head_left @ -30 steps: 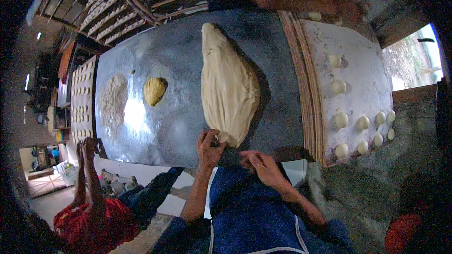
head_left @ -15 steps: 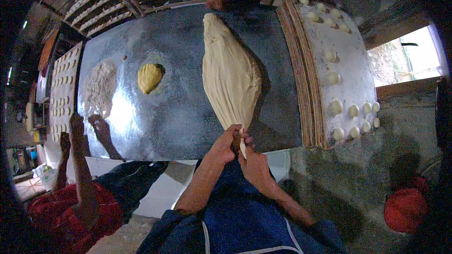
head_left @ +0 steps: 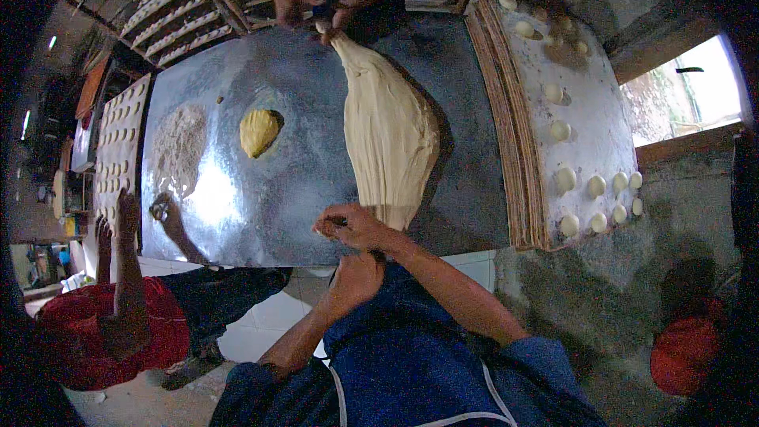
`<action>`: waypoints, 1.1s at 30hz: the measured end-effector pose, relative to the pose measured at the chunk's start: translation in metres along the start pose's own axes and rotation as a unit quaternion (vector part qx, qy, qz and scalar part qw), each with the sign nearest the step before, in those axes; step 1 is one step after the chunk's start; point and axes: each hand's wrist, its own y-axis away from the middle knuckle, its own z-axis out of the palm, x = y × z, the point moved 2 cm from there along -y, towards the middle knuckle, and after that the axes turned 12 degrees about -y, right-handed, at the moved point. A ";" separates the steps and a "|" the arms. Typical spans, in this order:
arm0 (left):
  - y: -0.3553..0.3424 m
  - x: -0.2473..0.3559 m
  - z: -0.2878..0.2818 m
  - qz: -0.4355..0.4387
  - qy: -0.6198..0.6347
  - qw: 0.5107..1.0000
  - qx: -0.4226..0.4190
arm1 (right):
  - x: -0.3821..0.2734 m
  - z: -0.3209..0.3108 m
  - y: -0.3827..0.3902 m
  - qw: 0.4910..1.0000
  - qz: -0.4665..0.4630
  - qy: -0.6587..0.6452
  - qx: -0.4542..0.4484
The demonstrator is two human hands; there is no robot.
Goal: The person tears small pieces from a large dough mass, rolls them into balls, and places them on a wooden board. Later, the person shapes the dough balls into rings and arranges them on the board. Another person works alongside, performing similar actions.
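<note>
A yellow lump [head_left: 258,131] and flour patch [head_left: 178,149] sit on the metal table [head_left: 316,111]; dough balls [head_left: 589,186] line the board [head_left: 585,95].

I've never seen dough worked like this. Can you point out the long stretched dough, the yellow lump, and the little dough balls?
Stretched dough [head_left: 391,130]: head view, its wide middle.
Yellow lump [head_left: 258,131]: head view, its centre.
Dough balls [head_left: 566,179]: head view, one ball on the board at the right.

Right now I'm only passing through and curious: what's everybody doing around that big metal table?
Two people hold a long sheet of pale dough along the metal table. The wearer's right hand pinches its near end, the left hand just below the edge; another person's hands grip the far end. A third person's hand rests on the left edge. Dough balls sit on a board at right.
</note>
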 end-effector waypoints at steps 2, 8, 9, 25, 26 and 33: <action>0.034 0.035 -0.105 0.006 0.087 0.994 -0.063 | 0.013 0.002 -0.010 0.998 0.036 -0.041 0.045; 0.043 -0.011 -0.105 0.072 0.128 0.907 0.394 | -0.006 -0.045 0.113 0.953 -0.115 0.006 0.280; 0.039 -0.029 -0.063 0.037 0.114 0.911 0.395 | -0.003 -0.059 0.146 0.924 -0.125 0.154 0.328; -0.111 -0.151 0.037 -0.311 -0.027 0.937 0.156 | 0.033 -0.170 0.206 0.838 0.074 0.489 0.228; -0.112 -0.172 0.035 -0.336 -0.051 0.936 0.086 | 0.025 -0.172 0.205 0.847 0.089 0.471 0.231; -0.044 -0.110 0.025 -0.175 0.223 0.894 0.348 | 0.065 -0.131 0.209 0.855 -0.049 0.393 0.335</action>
